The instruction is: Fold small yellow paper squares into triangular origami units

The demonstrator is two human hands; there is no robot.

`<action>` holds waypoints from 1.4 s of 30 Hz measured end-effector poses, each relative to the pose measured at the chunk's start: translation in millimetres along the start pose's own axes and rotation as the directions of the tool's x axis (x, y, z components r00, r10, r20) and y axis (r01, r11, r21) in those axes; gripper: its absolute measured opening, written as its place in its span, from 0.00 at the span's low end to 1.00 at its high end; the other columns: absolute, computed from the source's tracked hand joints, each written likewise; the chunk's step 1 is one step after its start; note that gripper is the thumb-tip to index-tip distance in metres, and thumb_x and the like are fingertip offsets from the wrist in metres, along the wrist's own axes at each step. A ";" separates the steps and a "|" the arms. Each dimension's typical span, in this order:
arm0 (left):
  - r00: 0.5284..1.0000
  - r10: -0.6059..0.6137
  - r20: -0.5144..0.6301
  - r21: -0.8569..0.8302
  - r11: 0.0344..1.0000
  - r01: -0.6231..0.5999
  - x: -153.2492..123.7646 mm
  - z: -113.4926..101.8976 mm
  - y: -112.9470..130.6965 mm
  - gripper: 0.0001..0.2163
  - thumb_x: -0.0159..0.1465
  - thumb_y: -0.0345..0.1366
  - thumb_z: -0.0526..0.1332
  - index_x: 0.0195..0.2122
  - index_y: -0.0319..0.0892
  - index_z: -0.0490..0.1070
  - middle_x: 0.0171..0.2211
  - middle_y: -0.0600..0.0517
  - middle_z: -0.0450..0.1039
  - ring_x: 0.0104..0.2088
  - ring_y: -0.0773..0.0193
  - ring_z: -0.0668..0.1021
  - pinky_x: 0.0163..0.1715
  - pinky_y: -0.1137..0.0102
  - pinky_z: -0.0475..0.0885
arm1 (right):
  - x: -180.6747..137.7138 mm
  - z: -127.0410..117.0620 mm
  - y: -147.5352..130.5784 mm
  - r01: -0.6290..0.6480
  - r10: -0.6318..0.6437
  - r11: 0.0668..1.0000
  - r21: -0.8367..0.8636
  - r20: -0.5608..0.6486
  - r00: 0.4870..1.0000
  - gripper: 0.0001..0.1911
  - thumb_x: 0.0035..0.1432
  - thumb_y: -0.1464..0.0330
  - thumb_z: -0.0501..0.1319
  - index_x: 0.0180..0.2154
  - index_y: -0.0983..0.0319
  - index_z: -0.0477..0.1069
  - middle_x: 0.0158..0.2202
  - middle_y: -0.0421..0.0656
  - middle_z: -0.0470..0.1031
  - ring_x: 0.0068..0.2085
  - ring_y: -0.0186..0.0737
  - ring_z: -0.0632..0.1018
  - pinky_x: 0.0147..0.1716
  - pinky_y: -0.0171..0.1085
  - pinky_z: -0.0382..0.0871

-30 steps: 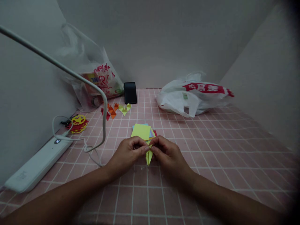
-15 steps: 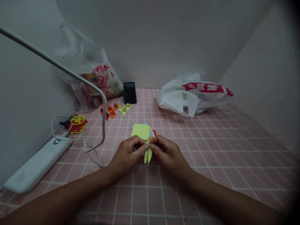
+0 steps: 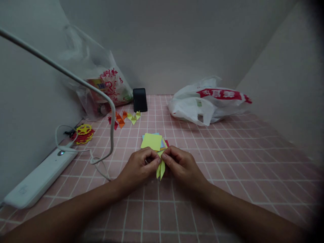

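Note:
Between my fingertips is a small folded piece of yellow origami paper, with two narrow points hanging toward me. My left hand pinches it from the left, thumb against fingers. From the other side my right hand pinches its upper part; fingers cover some of the folds. Just beyond the hands lies a stack of square coloured paper, yellow on top, with blue, purple and red edges showing beneath. Farther back on the left sit several small folded paper pieces, orange ones and pale yellow ones.
A white power strip and a looping cable occupy the left. Yellow and red cut-out shapes lie by the wall. Plastic bags stand at back left and back right. A black phone leans nearby.
The folded yellow paper has shifted slightly right and toward me, its points tilting a little. Both hands keep their pinch. The rest looks the same.

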State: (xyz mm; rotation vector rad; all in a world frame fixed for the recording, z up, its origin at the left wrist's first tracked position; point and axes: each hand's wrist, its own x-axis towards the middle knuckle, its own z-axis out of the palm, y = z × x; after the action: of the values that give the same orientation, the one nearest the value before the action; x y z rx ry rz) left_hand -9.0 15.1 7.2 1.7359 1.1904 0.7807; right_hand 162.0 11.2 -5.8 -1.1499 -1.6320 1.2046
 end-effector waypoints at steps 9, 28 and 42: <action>0.999 -0.036 -0.028 -0.068 0.997 0.034 0.9 -0.6 -4.7 0.09 0.63 0.39 0.59 0.30 0.39 0.71 0.28 0.52 0.70 0.30 0.65 0.71 0.30 0.71 0.66 | 0.6 0.9 0.9 -0.035 0.034 0.997 0.071 0.010 0.999 0.07 0.59 0.66 0.58 0.30 0.62 0.67 0.27 0.39 0.69 0.28 0.34 0.69 0.27 0.33 0.63; 0.999 -0.053 -0.004 -0.209 0.977 0.051 -1.3 2.4 -7.7 0.09 0.63 0.40 0.59 0.33 0.39 0.71 0.30 0.51 0.71 0.33 0.64 0.72 0.34 0.70 0.68 | -0.7 1.5 -2.7 0.043 -0.043 0.994 -0.100 0.007 0.999 0.09 0.61 0.69 0.58 0.27 0.62 0.66 0.24 0.37 0.67 0.27 0.33 0.67 0.27 0.33 0.60; 0.997 -0.008 -0.083 -0.180 0.984 -0.007 -0.1 0.4 -8.5 0.09 0.64 0.40 0.58 0.31 0.40 0.67 0.26 0.56 0.65 0.27 0.67 0.68 0.28 0.73 0.64 | 1.4 3.1 -0.8 -0.060 0.050 0.992 0.112 0.092 0.995 0.09 0.58 0.66 0.58 0.26 0.62 0.66 0.24 0.38 0.66 0.26 0.32 0.66 0.25 0.33 0.60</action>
State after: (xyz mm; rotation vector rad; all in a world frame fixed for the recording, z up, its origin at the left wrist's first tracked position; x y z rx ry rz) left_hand -12.1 16.3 -0.7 1.5676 1.1383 0.9388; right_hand 158.5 11.7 -5.6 -1.0886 -1.5831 1.3845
